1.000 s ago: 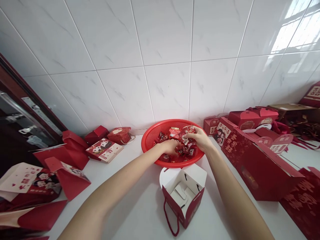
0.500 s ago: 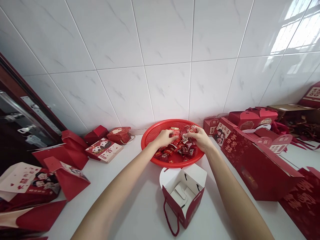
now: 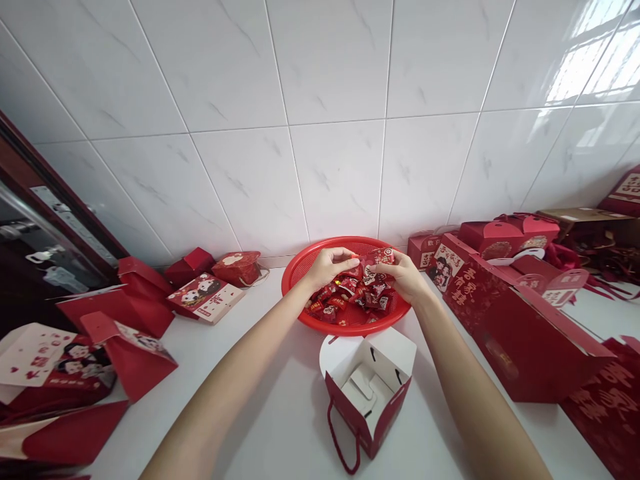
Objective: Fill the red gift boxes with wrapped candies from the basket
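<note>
A red plastic basket (image 3: 291, 280) stands by the tiled wall with several red-wrapped candies (image 3: 345, 290) in it. Over its left half, my left hand (image 3: 327, 268) has thumb and fingers pinched on a small red wrapped candy (image 3: 354, 270). My right hand (image 3: 405, 277) grips a red packet with pale printing (image 3: 377, 257) above the basket's right side. The two held pieces are close together; fingertips partly cover them. In front of the basket, between my forearms, sits an open red gift box (image 3: 370, 407), white inside, with a rope handle hanging down its near side.
Several red gift boxes and bags (image 3: 135, 357) are grouped at left near a dark door frame with a lock (image 3: 55, 263). A long red box (image 3: 510, 333) lies at right, with smaller red boxes (image 3: 500, 239) and a cardboard box (image 3: 580, 215) behind it.
My left hand has come up slightly from the candies, now with a red candy in its fingers. My right hand keeps its packet in nearly the same spot. The view has shifted slightly.
</note>
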Available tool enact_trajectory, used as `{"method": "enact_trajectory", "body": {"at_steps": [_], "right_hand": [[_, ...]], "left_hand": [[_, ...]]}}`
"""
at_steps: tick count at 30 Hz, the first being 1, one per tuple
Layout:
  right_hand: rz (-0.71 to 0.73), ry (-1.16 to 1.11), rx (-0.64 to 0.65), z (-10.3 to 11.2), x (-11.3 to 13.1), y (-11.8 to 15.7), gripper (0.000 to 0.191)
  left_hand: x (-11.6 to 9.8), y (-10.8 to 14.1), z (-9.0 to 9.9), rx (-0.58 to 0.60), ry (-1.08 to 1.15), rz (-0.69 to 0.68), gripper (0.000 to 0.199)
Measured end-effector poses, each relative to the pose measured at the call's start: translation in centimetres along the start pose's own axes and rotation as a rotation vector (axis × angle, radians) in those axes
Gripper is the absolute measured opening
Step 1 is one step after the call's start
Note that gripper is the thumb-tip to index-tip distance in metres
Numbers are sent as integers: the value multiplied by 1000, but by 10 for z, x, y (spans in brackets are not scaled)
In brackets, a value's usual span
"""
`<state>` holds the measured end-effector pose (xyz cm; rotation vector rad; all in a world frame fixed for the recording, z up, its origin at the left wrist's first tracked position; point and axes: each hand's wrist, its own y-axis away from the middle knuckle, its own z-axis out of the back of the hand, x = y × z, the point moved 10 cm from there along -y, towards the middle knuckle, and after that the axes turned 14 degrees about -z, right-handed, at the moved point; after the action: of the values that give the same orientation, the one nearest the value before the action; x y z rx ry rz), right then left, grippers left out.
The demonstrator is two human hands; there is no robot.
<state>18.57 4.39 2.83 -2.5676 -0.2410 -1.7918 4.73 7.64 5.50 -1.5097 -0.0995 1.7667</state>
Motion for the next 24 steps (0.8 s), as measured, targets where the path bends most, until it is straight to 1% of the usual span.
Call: {"method": "enact_trajectory", "body": {"at_steps": [3, 4, 6, 7, 9, 10, 11, 12, 14, 17, 20, 23, 24], "right_hand": [[6, -21, -47, 4, 2, 1, 34], [8, -22, -57, 5, 2, 1, 34], [14, -24, -68, 6, 3, 2, 32], [17, -25, -71, 7, 3, 1, 31], [19, -25, -72, 8, 2, 0, 31], [19, -21, -72, 9, 1, -1, 31], [19, -14, -72, 9, 1, -2, 31], [21, -7, -73, 9, 1, -2, 31], [27, -7, -73, 9, 1, -2, 32], [28, -24, -60, 7, 2, -1, 31], [29, -30, -45, 5, 2, 0, 31], [49, -16, -47, 5, 3, 0, 30], [61, -9, -50, 5, 3, 0, 30]], "left_hand": [[6, -1, 4, -4, -85, 13, 40], [10, -1, 6, 8, -160, 39, 42], [24, 3, 13, 83, -377, 139, 44], [32, 7, 17, 140, -495, 198, 39], [45, 17, 26, 251, -686, 293, 18], [50, 22, 30, 293, -740, 326, 7], [54, 27, 33, 326, -774, 351, 7], [58, 31, 34, 360, -812, 375, 13], [63, 37, 33, 417, -874, 411, 19], [65, 40, 25, 474, -925, 441, 22], [60, 39, 20, 495, -932, 453, 22], [48, 38, 23, 458, -920, 430, 17], [42, 37, 25, 417, -911, 407, 15]]}}
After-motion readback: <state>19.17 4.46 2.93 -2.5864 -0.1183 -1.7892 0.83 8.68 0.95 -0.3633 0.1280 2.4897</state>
